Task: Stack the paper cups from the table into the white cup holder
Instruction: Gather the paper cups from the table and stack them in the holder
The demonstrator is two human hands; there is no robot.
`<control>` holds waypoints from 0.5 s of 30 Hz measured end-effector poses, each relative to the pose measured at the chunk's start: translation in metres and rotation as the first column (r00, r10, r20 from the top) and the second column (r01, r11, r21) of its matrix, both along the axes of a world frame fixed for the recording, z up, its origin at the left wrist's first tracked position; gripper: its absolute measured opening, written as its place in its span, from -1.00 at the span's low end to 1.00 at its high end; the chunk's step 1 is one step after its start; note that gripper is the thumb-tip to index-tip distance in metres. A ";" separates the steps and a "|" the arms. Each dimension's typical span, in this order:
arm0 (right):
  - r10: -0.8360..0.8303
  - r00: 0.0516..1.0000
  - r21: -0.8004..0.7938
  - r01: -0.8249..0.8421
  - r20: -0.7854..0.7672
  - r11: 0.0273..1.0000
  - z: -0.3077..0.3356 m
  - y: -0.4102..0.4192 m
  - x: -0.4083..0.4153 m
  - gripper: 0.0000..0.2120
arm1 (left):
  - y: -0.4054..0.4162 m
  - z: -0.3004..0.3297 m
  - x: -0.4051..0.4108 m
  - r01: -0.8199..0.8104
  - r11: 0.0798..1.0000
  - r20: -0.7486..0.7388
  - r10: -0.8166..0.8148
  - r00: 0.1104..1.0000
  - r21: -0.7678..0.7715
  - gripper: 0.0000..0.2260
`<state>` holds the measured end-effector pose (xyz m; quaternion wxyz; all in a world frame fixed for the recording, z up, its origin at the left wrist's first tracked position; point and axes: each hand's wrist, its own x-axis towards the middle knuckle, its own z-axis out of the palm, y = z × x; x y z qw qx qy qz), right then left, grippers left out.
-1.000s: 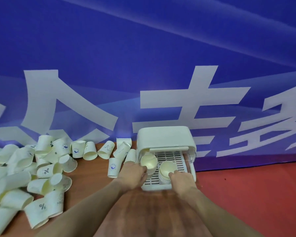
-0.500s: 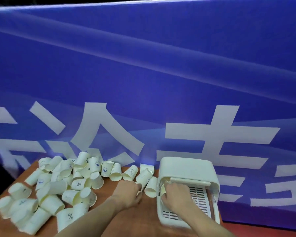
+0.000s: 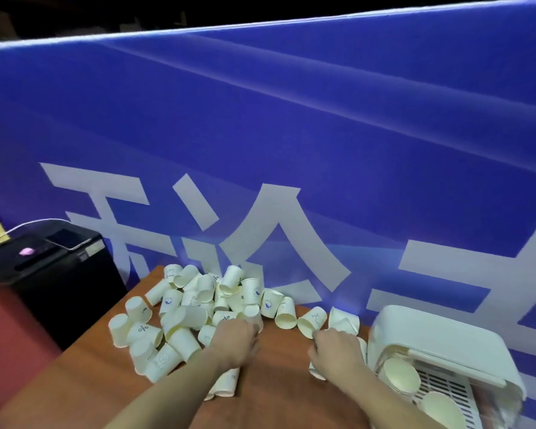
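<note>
Your left hand (image 3: pixel 235 343) reaches into the paper cups (image 3: pixel 195 308), one marked "%"; grip unclear. Your right hand (image 3: pixel 336 356) curls round a cup (image 3: pixel 317 373) beside the white cup holder (image 3: pixel 440 342).

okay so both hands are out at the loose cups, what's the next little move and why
Probably close the right hand on the cup beneath it and carry it to the white cup holder, just to its right, where two stacks already sit. Whether the fingers already grip it is unclear.

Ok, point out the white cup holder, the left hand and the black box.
white cup holder (image 3: pixel 440 331), head view, on its domed top.
left hand (image 3: pixel 234 343), head view, back of the hand.
black box (image 3: pixel 59 274), head view, its front face.
</note>
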<state>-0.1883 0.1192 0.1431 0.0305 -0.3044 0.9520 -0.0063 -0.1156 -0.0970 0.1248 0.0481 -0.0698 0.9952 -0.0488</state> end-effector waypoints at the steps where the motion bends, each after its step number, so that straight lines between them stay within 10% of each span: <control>1: 0.007 1.000 -0.001 -0.007 0.004 1.000 0.000 -0.016 0.002 -0.71 | -0.017 -0.002 0.003 -0.013 1.000 -0.003 0.013 1.000 0.002 -0.66; 15: 0.178 0.983 0.038 -0.180 0.037 0.983 -0.040 -0.262 0.035 -0.72 | -0.254 -0.044 0.063 -0.229 0.967 0.079 0.221 0.972 0.116 -0.68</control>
